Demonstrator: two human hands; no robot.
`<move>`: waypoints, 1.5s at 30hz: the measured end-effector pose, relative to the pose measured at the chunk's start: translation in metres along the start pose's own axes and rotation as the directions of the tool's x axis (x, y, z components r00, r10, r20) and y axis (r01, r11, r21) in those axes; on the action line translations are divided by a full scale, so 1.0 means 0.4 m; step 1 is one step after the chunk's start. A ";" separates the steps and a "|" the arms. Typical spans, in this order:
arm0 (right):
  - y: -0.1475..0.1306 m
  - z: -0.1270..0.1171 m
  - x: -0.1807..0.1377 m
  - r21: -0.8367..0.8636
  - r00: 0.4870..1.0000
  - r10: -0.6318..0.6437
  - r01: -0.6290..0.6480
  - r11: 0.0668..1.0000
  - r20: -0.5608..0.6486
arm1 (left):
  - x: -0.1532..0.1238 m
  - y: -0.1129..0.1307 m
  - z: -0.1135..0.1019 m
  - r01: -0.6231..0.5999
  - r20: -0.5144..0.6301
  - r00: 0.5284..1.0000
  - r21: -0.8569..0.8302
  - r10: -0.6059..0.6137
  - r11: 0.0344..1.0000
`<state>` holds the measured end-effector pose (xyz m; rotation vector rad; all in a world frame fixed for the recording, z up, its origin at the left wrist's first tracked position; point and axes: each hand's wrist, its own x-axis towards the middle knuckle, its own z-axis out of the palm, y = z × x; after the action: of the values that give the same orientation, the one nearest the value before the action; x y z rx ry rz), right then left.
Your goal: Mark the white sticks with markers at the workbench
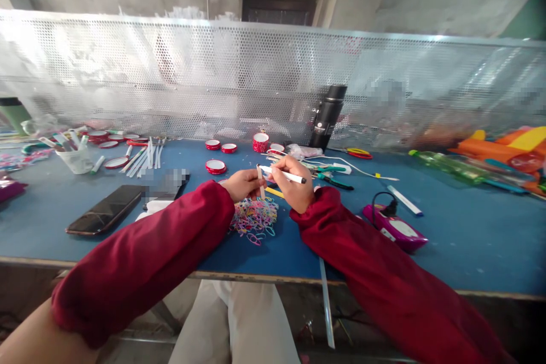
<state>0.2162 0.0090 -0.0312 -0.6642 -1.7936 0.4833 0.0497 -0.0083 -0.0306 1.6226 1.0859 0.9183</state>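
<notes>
Head view: left hand point(242, 184) pinches a stick point(260, 179); right hand point(295, 192) grips a pen point(285, 175); rubber bands point(254, 219) beneath, flask point(326, 116) behind.

The left hand point(241, 185) pinches a thin stick point(260, 180), the right hand point(295, 189) a white pen point(285, 175), above rubber bands point(255, 218).

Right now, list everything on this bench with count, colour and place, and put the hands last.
table: one, blue, under everything
mesh screen: one, silver, along the table's far edge
flask: one, black, upright by the screen
red-rimmed lids: several, red and white, far centre and left
phone: one, black, flat at left
rubber bands: a heap, mixed colours, just below the hands
purple device: one, purple, cable plugged in, right of the hands
green bottle: one, green, lying at far right
left hand: holds a pale stick
right hand: holds a white pen
</notes>
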 end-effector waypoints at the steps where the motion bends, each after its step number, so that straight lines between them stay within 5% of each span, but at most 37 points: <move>1: 0.000 0.000 0.000 -0.001 1.000 -0.001 0.001 1.000 0.002 | 0.001 -0.002 0.000 0.001 0.001 1.000 -0.002 -0.001 1.000; 45: 0.000 -0.003 0.004 0.045 1.000 0.001 -0.002 0.999 0.014 | 0.004 -0.009 -0.002 -0.025 0.045 0.999 0.008 0.024 1.000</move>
<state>0.2168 0.0101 -0.0295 -0.6321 -1.7899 0.5288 0.0486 -0.0058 -0.0337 1.6591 1.0429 0.8901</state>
